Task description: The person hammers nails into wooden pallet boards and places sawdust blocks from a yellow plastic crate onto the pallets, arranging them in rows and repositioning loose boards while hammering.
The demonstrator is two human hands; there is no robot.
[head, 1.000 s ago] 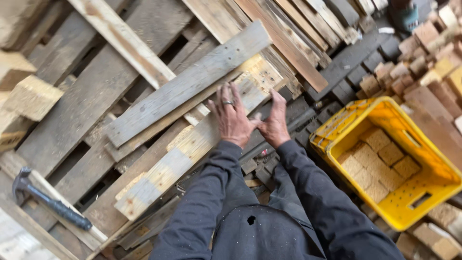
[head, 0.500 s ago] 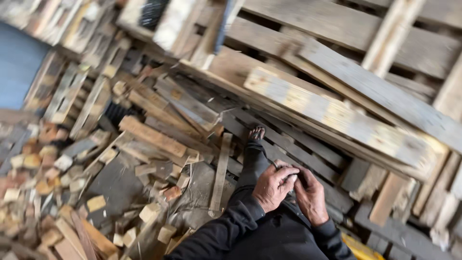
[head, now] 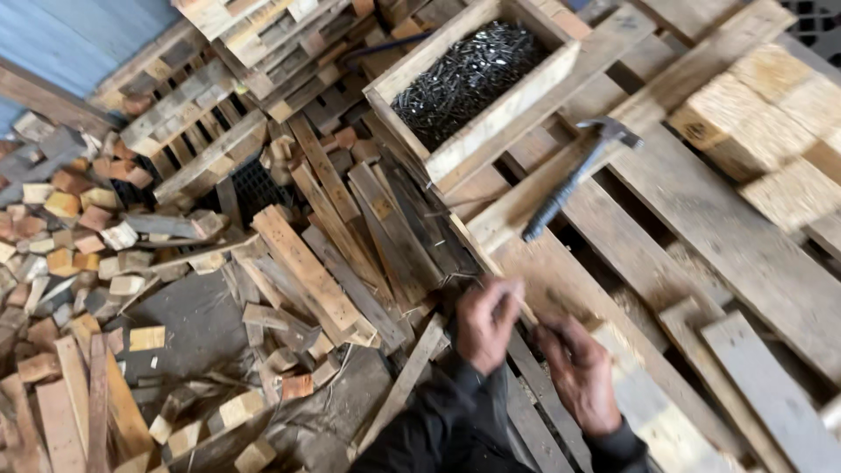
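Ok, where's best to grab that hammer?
By the dark handle's lower end, which points toward the hands and lies free over a gap between planks. The hammer has its head far up, so come from below with the right hand.

Looking down from head height at two bare hands over weathered pallet boards [head: 701,228]. The left hand [head: 487,321] and right hand [head: 580,377] sit close together near the bottom, blurred. Farther off lie a dark hammer [head: 571,180] and a wooden box of nails [head: 473,83]. Wood offcuts [head: 96,254] litter the left.
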